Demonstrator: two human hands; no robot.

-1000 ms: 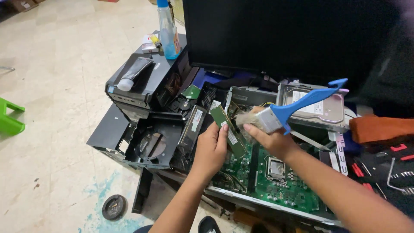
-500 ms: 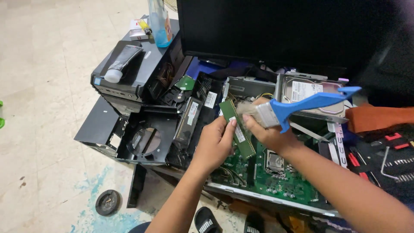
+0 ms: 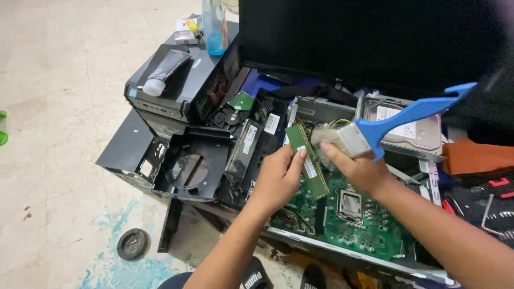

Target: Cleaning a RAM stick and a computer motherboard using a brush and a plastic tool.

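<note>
My left hand (image 3: 279, 176) holds a long green memory module (image 3: 308, 163) upright and slightly tilted over an opened computer. My right hand (image 3: 357, 167) grips a blue-handled paintbrush (image 3: 407, 119); its pale bristles (image 3: 323, 136) rest against the module's upper end. Below both hands lies the green motherboard (image 3: 342, 219) with its square processor socket (image 3: 351, 204). A silver hard drive (image 3: 409, 128) sits in its bay behind the brush.
A black monitor (image 3: 369, 43) stands at the back. Left of the hands lie black computer case parts (image 3: 182, 166), a black box with a tube (image 3: 163, 72) and a blue bottle (image 3: 215, 27) on it. Red-handled tools (image 3: 495, 184) lie at right. A round black cap (image 3: 132, 243) is on the floor.
The brush bristles have come down onto the top of the memory module. My left hand has kept holding the module, and the view has shifted a little.
</note>
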